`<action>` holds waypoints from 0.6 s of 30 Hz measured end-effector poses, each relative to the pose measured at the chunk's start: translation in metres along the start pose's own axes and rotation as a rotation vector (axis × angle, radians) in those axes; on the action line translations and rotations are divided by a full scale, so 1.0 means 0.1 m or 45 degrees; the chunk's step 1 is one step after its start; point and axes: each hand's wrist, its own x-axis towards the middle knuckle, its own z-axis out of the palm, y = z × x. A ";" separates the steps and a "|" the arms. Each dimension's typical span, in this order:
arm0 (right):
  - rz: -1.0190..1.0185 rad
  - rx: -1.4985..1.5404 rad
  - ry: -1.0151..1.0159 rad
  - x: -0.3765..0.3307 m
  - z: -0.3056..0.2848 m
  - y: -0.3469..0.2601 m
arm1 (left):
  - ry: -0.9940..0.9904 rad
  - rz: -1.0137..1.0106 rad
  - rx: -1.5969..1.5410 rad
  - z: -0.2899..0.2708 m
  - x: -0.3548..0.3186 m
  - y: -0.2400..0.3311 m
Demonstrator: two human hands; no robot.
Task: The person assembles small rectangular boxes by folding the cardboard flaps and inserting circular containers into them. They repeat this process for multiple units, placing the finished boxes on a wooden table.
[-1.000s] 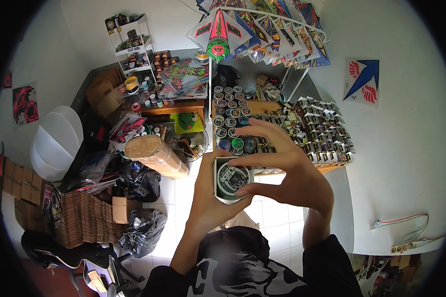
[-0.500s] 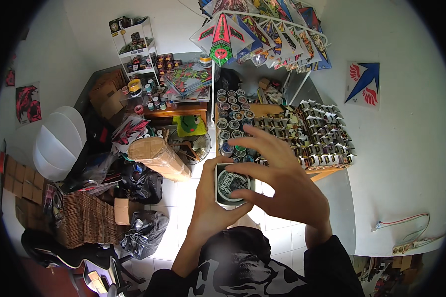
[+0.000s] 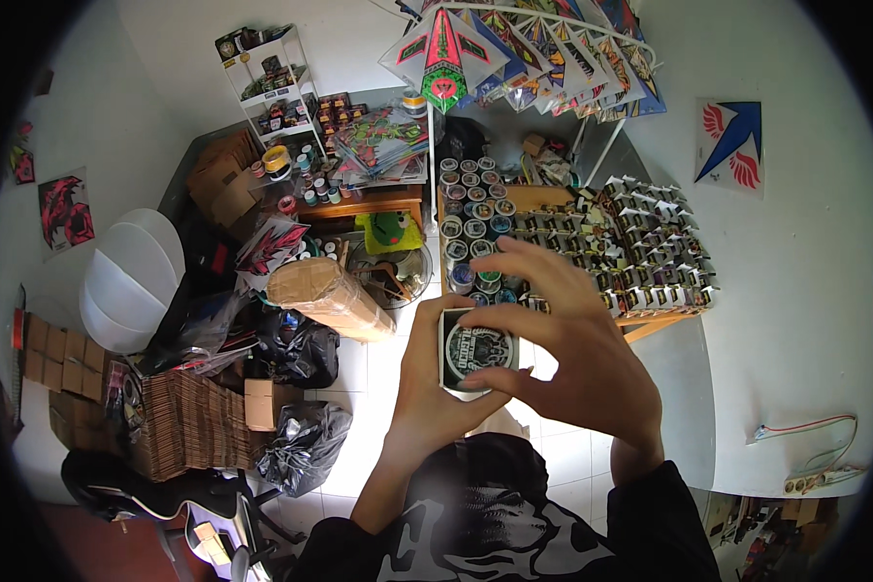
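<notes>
A small boxed item with a dark round emblem on its white face [image 3: 476, 348] is held up in the middle of the head view. My left hand [image 3: 427, 388] cups it from below and the left side. My right hand [image 3: 572, 339] covers its right side, fingers curled over the top and thumb under the bottom edge. Beyond the hands, a wooden table [image 3: 650, 320] carries rows of round tins [image 3: 470, 228] and many small dark and white boxes [image 3: 650, 247].
Colourful kites [image 3: 514, 44] hang at the top, and a blue one [image 3: 732, 145] is on the right wall. A cardboard roll [image 3: 330, 296], black bags [image 3: 301, 441], stacked cardboard [image 3: 189, 422], a shelf unit [image 3: 272, 82] and white discs [image 3: 126, 276] crowd the left floor. A power strip [image 3: 815, 477] lies right.
Both hands and the box have dropped slightly in view and come closer to me. My right fingers have closed further over the box's top.
</notes>
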 end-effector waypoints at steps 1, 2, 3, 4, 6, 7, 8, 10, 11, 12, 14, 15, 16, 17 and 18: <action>0.026 -0.014 0.016 0.00 0.01 -0.01 | 0.005 0.018 0.035 0.00 0.00 -0.01; 0.039 -0.003 0.034 0.01 0.04 -0.02 | 0.005 0.040 0.056 0.00 0.01 -0.03; 0.001 0.022 0.002 0.01 0.06 0.02 | 0.005 0.062 0.078 0.00 0.02 -0.03; -0.037 0.047 -0.030 0.01 0.08 0.06 | -0.006 0.054 0.072 -0.01 0.03 -0.01; -0.090 0.111 -0.056 0.03 0.06 0.09 | 0.006 -0.008 -0.013 0.00 0.01 -0.06; -0.071 0.108 -0.019 0.02 0.05 0.08 | 0.012 -0.039 -0.055 0.00 0.00 -0.08; -0.054 0.106 0.014 0.03 0.04 0.08 | 0.018 -0.030 -0.033 0.00 0.01 -0.06; -0.031 0.091 0.050 0.04 0.06 0.07 | 0.031 -0.013 0.014 0.00 0.03 0.02; -0.023 0.071 0.057 0.04 0.07 0.05 | 0.032 0.008 0.025 0.01 0.03 0.00; -0.015 0.051 0.064 0.04 0.07 0.04 | 0.034 0.029 0.037 0.01 0.03 -0.04; -0.079 0.158 -0.021 0.03 0.06 0.10 | 0.037 0.043 0.040 0.01 0.03 -0.06; -0.109 0.211 -0.063 0.03 0.04 0.14 | 0.038 0.036 0.032 0.01 0.03 -0.05; -0.142 0.221 -0.034 0.05 0.02 0.15 | 0.038 0.028 0.024 0.01 0.03 -0.05; -0.126 0.177 0.003 0.05 0.01 0.13 | 0.044 0.016 0.011 0.02 0.03 -0.03; -0.110 0.134 0.040 0.06 -0.01 0.10 | 0.050 0.003 -0.002 0.02 0.03 0.01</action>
